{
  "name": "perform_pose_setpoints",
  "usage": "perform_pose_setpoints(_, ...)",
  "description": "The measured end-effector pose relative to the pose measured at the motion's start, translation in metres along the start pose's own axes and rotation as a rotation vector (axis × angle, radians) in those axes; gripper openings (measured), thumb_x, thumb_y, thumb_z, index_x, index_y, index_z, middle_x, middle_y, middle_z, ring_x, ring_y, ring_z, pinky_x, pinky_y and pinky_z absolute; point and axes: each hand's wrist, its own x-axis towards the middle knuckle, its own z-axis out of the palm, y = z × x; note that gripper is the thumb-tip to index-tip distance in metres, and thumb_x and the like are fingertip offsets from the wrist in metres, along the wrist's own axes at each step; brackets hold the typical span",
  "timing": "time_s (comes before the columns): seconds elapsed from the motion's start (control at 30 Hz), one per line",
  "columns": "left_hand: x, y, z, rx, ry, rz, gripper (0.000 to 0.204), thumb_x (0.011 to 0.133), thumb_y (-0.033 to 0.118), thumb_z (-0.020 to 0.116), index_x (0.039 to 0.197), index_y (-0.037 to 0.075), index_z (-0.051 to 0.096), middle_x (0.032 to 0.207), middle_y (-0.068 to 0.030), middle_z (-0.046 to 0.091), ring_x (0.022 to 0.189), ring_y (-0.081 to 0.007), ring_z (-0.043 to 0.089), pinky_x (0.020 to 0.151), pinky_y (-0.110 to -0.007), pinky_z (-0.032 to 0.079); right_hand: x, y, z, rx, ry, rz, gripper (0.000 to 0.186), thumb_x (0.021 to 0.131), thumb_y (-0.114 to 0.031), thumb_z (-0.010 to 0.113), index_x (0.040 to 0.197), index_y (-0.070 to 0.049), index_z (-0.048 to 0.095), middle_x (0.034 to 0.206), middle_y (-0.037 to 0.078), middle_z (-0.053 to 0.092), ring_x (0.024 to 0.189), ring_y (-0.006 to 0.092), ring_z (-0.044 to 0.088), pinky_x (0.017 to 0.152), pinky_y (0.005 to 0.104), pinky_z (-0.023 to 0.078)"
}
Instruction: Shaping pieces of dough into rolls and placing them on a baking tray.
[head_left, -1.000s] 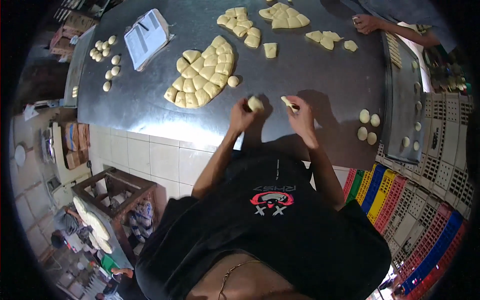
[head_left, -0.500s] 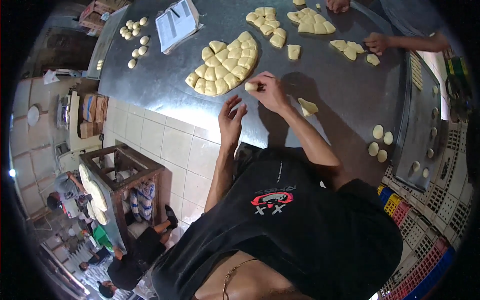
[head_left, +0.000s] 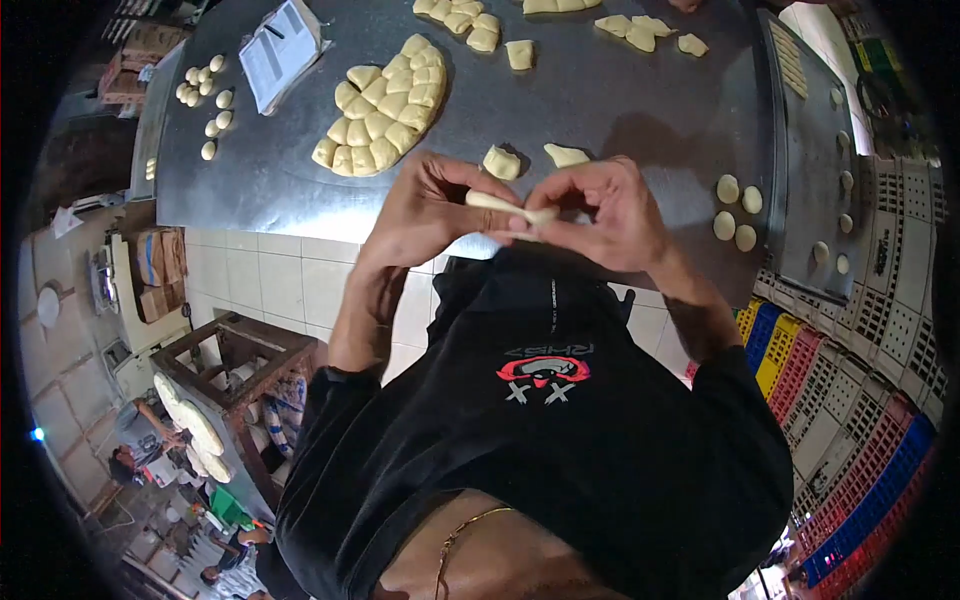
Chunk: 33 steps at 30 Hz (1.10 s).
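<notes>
Both hands meet over the table's near edge and work one stretched piece of dough (head_left: 494,204). My left hand (head_left: 420,212) is closed on its left end, thumb and fingers pinching it. My right hand (head_left: 605,212) pinches the other end, slightly smeared by motion. Just beyond my fingers a cut dough piece (head_left: 502,162) and a flatter dough scrap (head_left: 567,155) lie on the dark metal table (head_left: 580,90). Farther off to the left sits a large slab of dough (head_left: 385,115) scored into many squares.
Rounded dough balls (head_left: 738,212) rest at the right, and more dough balls (head_left: 210,122) at the far left beside a clipboard with papers (head_left: 283,55). A tray (head_left: 820,160) with dough pieces borders the table's right side. Stacked coloured crates (head_left: 840,470) stand below it.
My hands have come together nearer my body and now pull a dough piece between them; before, only the right held dough. The view has shifted, and the co-worker's arm has mostly left it.
</notes>
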Motion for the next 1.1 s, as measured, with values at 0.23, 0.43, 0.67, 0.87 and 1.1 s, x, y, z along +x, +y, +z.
perform_pose_setpoints(0.23,-0.017,-0.016,-0.070,-0.232,0.360,0.460,0.017,0.087,0.001,0.070,0.104,-0.002,0.070,0.099,-0.0129,0.072,0.092,-0.0187,0.069,0.083,-0.028,0.057,-0.010,-0.044,-0.042,0.699,-0.290,-0.437,0.027,0.079,-0.003,0.080,0.105,-0.002,0.070,0.102,0.014,0.071,0.089,0.0188,0.070,0.074,0.0291,0.057)
perform_pose_setpoints(0.43,-0.012,-0.063,-0.051,-0.501,0.715,0.435,0.039,0.101,0.009,0.047,0.135,-0.011,0.050,0.124,-0.0226,0.063,0.114,-0.0289,0.064,0.106,-0.035,0.047,0.042,0.074,-0.040,-0.573,1.014,-0.707,0.057,0.086,-0.008,0.073,0.139,0.000,0.052,0.136,0.026,0.053,0.124,0.0324,0.056,0.090,0.0368,0.056)
perform_pose_setpoints(0.67,0.009,-0.092,-0.002,-0.619,0.739,0.034,0.028,0.095,0.013,0.063,0.122,0.005,0.060,0.113,-0.0096,0.067,0.105,-0.0219,0.065,0.099,-0.040,0.049,0.001,0.134,-0.001,-0.553,0.357,0.320,0.039,0.089,-0.009,0.069,0.126,0.002,0.062,0.130,0.019,0.062,0.114,0.0322,0.064,0.091,0.0371,0.054)
perform_pose_setpoints(0.87,0.025,-0.096,0.030,-0.670,0.431,0.048,0.021,0.091,0.003,0.070,0.112,0.001,0.066,0.104,-0.0076,0.071,0.099,-0.0170,0.066,0.091,-0.031,0.052,-0.005,0.056,0.035,-0.176,0.486,-0.141,0.040,0.074,0.000,0.081,0.113,-0.001,0.071,0.109,0.015,0.071,0.099,0.0229,0.070,0.082,0.0317,0.056)
perform_pose_setpoints(1.1,0.008,-0.072,0.047,-0.238,0.342,0.053,0.032,0.082,0.000,0.079,0.112,-0.004,0.069,0.097,-0.0103,0.074,0.088,-0.0157,0.069,0.081,-0.029,0.056,-0.034,0.028,0.027,-0.178,0.328,-0.056,0.023,0.073,0.005,0.079,0.094,0.002,0.071,0.094,0.011,0.072,0.081,0.0158,0.070,0.069,0.0280,0.056)
